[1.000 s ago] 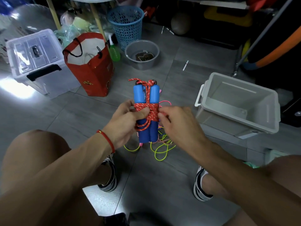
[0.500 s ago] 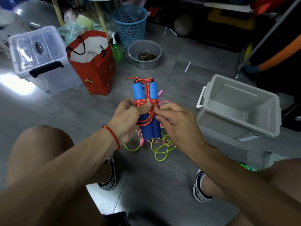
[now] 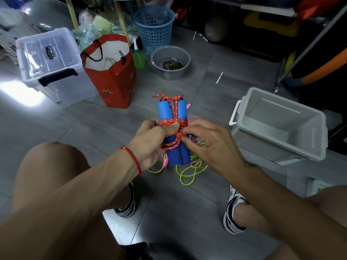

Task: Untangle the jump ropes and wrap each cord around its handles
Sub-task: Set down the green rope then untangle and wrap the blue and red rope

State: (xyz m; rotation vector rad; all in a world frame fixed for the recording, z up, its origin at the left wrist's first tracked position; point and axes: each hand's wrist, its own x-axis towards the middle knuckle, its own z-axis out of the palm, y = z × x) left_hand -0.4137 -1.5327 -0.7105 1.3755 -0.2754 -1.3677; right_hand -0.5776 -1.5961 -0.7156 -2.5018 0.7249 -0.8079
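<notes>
Two blue foam handles [image 3: 172,113] stand side by side, upright, bound by a red speckled cord [image 3: 173,122] wound round their middle and looped over their tops. My left hand [image 3: 153,141] grips the handles from the left, thumb pressing the wraps. My right hand [image 3: 208,143] pinches a strand of the red cord at the handles' right side. On the floor beneath lie a yellow-green cord [image 3: 187,175], a pink cord [image 3: 193,118] with a pink handle [image 3: 166,162], and a thin striped cord [image 3: 197,163], tangled together.
An open grey bin [image 3: 277,124] sits at my right. A red bag [image 3: 112,72], a lidded clear box [image 3: 48,62], a grey basin [image 3: 170,62], a blue basket [image 3: 154,27] and a green bottle [image 3: 138,59] stand ahead. My shoes [image 3: 232,214] flank the grey tiled floor.
My right hand moved in from the right side of the handles to the front of the wraps and now pinches a loose loop of red cord there. The bundle stayed roughly in place.
</notes>
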